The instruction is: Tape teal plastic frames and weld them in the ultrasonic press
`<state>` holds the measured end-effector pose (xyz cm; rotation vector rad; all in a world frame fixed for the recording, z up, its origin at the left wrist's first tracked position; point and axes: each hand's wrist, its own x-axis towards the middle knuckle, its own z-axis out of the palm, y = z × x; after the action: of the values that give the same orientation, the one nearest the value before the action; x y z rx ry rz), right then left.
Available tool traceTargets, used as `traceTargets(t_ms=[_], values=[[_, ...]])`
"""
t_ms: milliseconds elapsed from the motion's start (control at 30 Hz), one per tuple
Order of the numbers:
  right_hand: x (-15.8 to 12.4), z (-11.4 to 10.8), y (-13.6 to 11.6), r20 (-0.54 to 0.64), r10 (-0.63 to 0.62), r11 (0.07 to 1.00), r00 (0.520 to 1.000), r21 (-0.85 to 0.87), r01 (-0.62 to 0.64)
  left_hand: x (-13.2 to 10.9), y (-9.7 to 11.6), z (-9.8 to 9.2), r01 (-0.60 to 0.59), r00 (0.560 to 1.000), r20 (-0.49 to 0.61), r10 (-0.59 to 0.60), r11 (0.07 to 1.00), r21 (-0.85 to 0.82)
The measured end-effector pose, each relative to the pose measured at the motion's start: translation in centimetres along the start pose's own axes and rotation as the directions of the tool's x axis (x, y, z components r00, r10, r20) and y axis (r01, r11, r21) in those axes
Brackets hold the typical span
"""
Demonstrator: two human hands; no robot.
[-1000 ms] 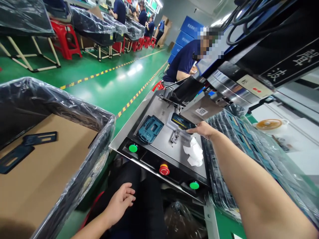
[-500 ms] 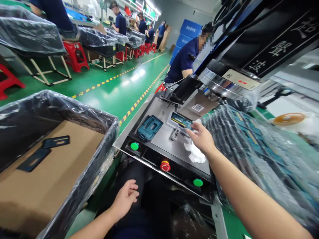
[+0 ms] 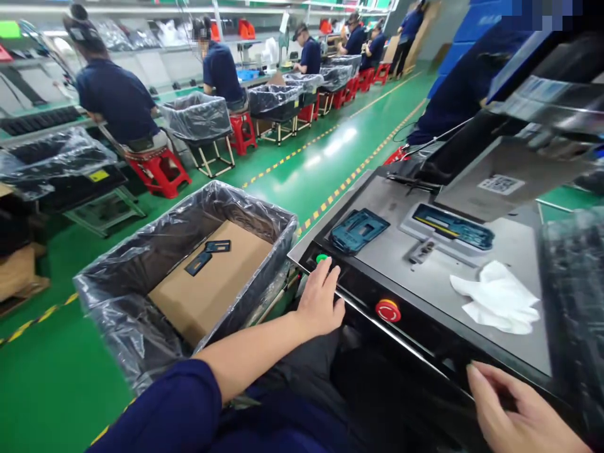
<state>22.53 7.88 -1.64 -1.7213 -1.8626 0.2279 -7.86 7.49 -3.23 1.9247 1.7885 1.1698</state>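
My left hand has its fingers spread, the tips at the left green button on the machine's front panel. Near the panel's right end is my right hand, thumb and fingers curved and apart, nothing seen between them; the right green button is not visible. A dark teal panel with a yellow strip lies in the grey fixture. To its left, several similar teal pieces are stacked on the metal plate. A red emergency button sits between my hands.
White gloves lie on the plate's right side. A plastic-lined bin at left holds cardboard and two dark pieces. The machine head overhangs the plate. Bagged parts stand at right. People sit along the far benches.
My left hand has moved up to the left green button. My right hand has left the panel in the fixture and come down to the front edge. The view has turned left.
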Motion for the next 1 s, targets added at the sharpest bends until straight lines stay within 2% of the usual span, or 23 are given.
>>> traceTargets(t_ms=[100, 167, 400, 500, 567, 633, 700, 767, 833, 900, 1000], values=[[-0.4, 0.2, 0.2, -0.003, 0.017, 1.0, 1.0, -0.022, -0.017, 0.2, 0.1, 0.9, -0.027, 0.998, 0.055, 0.023, 0.997, 0.073], [-0.4, 0.1, -0.3, 0.005, -0.043, 0.999, 0.999, 0.015, 0.043, 0.1, 0.1, 1.2, -0.042, 0.997, 0.064, 0.036, 0.994, 0.098], [-0.4, -0.1, -0.7, 0.004, -0.145, 0.985, 0.989, 0.1, 0.144, -0.1, 0.4, 1.4, -0.036, 0.999, 0.009, 0.035, 0.992, 0.122], [-0.8, -0.2, -0.8, -0.028, -0.127, 0.981, 0.992, 0.142, 0.129, -1.4, 0.8, 2.2, -0.045, 0.997, -0.066, 0.051, 0.995, 0.088], [-1.0, -0.3, -1.1, -0.049, -0.107, 0.978, 0.993, 0.174, 0.114, -3.1, 0.8, 3.2, -0.076, 0.994, -0.076, 0.081, 0.995, 0.065], [-1.2, -0.5, -1.5, -0.052, -0.102, 0.973, 0.993, 0.203, 0.111, -5.2, 0.1, 4.4, -0.104, 0.995, -0.005, 0.104, 0.993, 0.054], [-1.4, -0.7, -1.9, -0.05, -0.108, 0.967, 0.993, 0.227, 0.116, -7.6, -1.0, 5.7, -0.087, 0.985, 0.157, 0.075, 0.994, 0.07], [-1.6, -0.7, -2.1, -0.048, -0.109, 0.963, 0.993, 0.244, 0.118, -9.7, -2.5, 6.9, -0.042, 0.947, 0.321, -0.01, 0.987, 0.153], [-1.7, -0.7, -2.3, -0.047, -0.104, 0.962, 0.993, 0.25, 0.113, -11.1, -3.7, 7.9, -0.097, 0.896, 0.444, -0.013, 0.97, 0.223], [-1.7, -0.6, -2.3, -0.049, -0.097, 0.962, 0.994, 0.253, 0.106, -11.6, -4.5, 8.5, -0.155, 0.872, 0.489, 0.01, 0.954, 0.257], [-1.8, -0.5, -2.3, -0.058, -0.094, 0.961, 0.994, 0.254, 0.106, -11.5, -4.8, 8.9, -0.19, 0.872, 0.488, 0.039, 0.945, 0.265]])
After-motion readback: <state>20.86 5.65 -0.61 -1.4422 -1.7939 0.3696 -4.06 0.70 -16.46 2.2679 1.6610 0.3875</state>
